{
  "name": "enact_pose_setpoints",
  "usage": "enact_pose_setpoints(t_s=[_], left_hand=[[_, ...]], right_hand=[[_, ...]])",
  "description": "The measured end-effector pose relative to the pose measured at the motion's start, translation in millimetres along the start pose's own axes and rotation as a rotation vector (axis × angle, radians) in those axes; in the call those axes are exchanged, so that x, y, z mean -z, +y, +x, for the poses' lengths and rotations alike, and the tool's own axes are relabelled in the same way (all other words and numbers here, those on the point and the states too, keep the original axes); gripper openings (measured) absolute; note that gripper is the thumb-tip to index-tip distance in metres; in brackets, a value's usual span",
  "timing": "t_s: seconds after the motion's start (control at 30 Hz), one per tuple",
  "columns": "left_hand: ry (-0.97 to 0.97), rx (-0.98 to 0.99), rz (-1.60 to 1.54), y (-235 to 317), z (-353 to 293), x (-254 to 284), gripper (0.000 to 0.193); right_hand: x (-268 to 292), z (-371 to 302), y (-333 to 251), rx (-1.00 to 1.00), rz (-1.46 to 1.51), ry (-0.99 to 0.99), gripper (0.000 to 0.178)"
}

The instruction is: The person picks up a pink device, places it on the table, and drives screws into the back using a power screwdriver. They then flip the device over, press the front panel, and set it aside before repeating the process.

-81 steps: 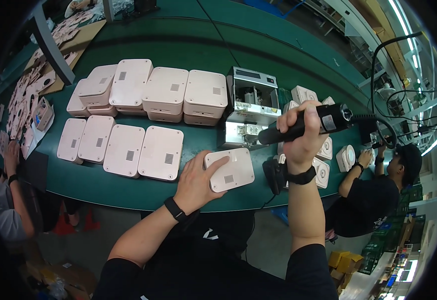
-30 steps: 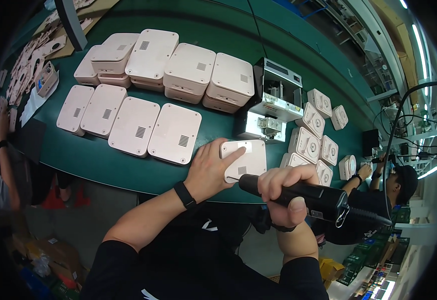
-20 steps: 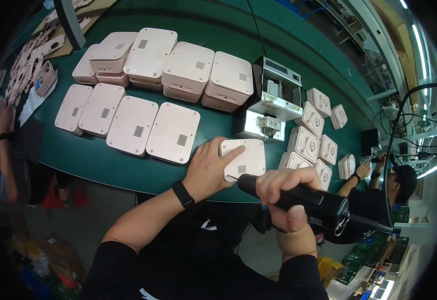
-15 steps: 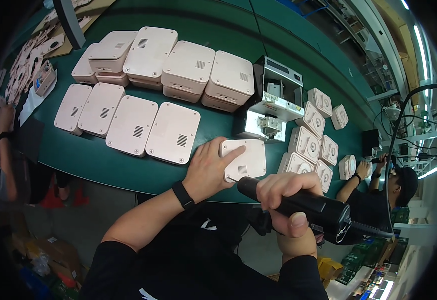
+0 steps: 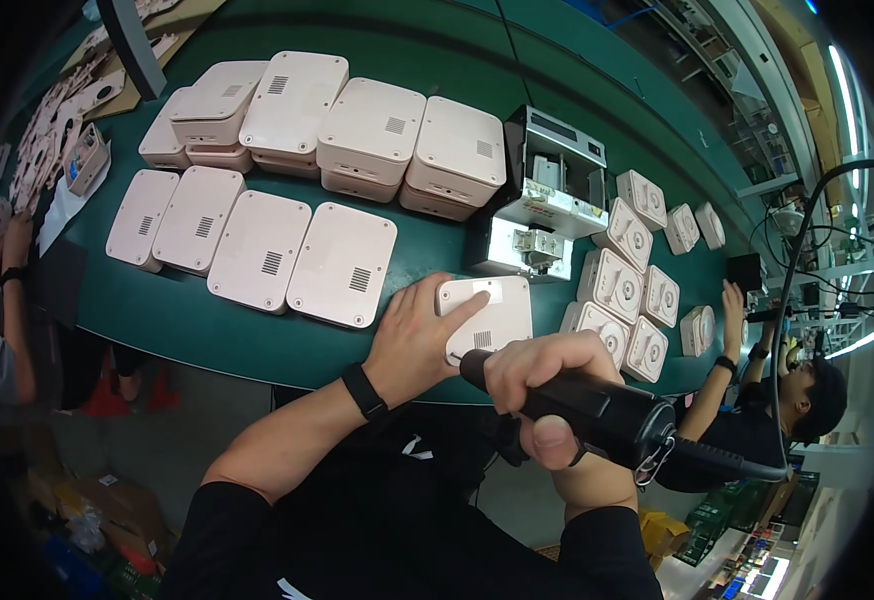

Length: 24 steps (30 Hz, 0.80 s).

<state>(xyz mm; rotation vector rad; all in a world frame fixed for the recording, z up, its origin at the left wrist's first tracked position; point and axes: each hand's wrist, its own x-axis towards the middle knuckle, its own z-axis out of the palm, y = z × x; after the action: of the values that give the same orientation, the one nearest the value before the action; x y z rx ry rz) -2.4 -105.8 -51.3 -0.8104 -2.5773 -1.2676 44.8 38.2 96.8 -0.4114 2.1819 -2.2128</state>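
While the left hand grips a pale box, the right hand aims a black power screwdriver at its corner.

Left thumb lies across the box top, its tip at a white label, with the other fingers bent against the box's left side; right fingers are wrapped tightly round the screwdriver, whose tip is at the corner just beside the left palm, too small to tell whether seated. Just beyond the left fingertips stands a metal-fronted machine; left of them, four pale boxes lie in a row on the green bench, with stacked boxes behind. Past the right fingers sit smaller round-centred units; farther right, a co-worker's hand is raised.
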Motion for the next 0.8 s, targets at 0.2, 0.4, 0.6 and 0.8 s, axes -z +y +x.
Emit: enact_pose_setpoints(t_s=[0.2,0.4,0.6,0.8], left_hand=[[0.002,0.0,-0.01,-1,-2,3,0.076],[0.003,-0.041,0.015,4,6,3,0.073],[-0.037,-0.07,0.038,8,11,6,0.068],[-0.069,0.003,-0.032,-3,6,-2,0.067]], right_hand=[[1,-1,7,-0.018,0.042,-0.017,0.051],[8,-5,8,0.045,0.005,-0.006,0.049],[18,11,21,0.306,-0.171,-0.11,0.033],[7,13,13,0.365,-0.163,0.041,0.029]])
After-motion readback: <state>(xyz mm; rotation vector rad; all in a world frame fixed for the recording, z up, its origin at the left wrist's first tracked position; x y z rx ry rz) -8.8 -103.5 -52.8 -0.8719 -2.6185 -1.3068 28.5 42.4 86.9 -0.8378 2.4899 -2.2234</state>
